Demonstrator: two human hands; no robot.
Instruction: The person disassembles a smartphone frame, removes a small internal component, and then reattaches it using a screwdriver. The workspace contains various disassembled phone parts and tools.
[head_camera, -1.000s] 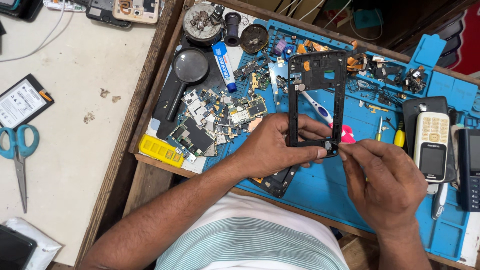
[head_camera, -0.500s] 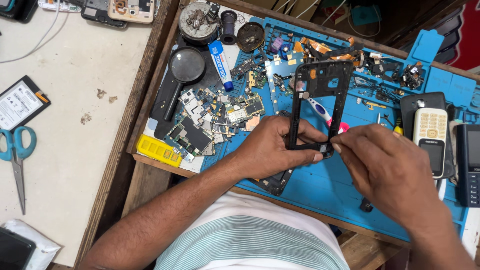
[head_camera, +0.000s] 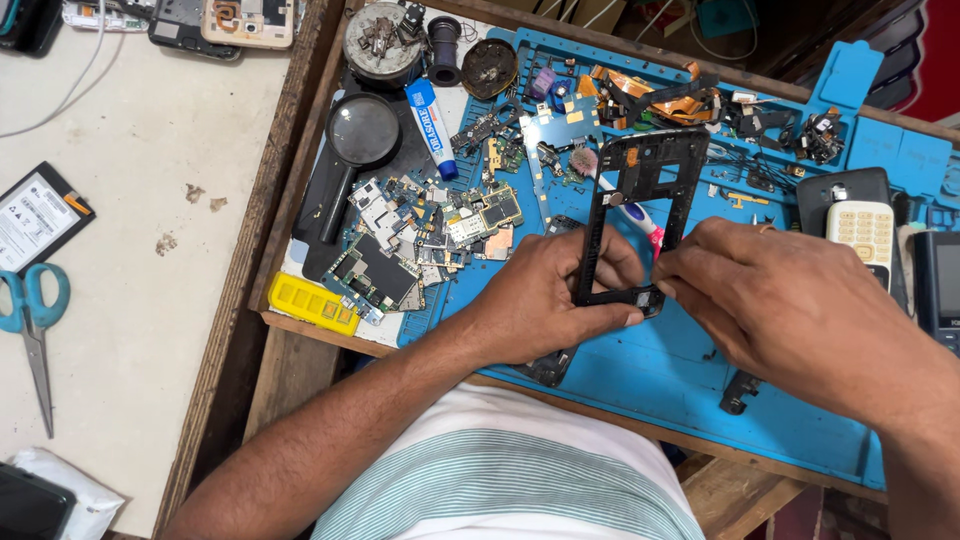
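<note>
- Cluttered repair bench: blue work mat (head_camera: 640, 370) inside a wooden tray, pale worktop to the left with blue-handled scissors (head_camera: 30, 320).
- Black phone mid-frame (head_camera: 600, 220) held just above the mat near its middle, between both hands.
- Left hand (head_camera: 545, 300) closed on the frame's lower left rail, thumb across the bottom bar, grip firmly clamped.
- Right hand (head_camera: 780, 300) pinched together at the frame's lower right corner, fingertips (head_camera: 672, 285) touching the bar; whether a small tool or part sits between them cannot be told.
- Likely light, thin and open in the middle; probably stiff along the rails yet easy to twist or snap at the corners. Best taken by the side rails, not the narrow cross bars.
- Long axis nearly upright in view, top end tilted slightly right and pointing away from the body toward the orange flex cables (head_camera: 650, 95); bottom bar nearest the body.
- Nearby: pile of circuit boards (head_camera: 420, 230), magnifying glass (head_camera: 360, 135), white glue tube (head_camera: 432, 115), yellow plastic strip (head_camera: 312, 303), cream keypad phone (head_camera: 860, 232).
</note>
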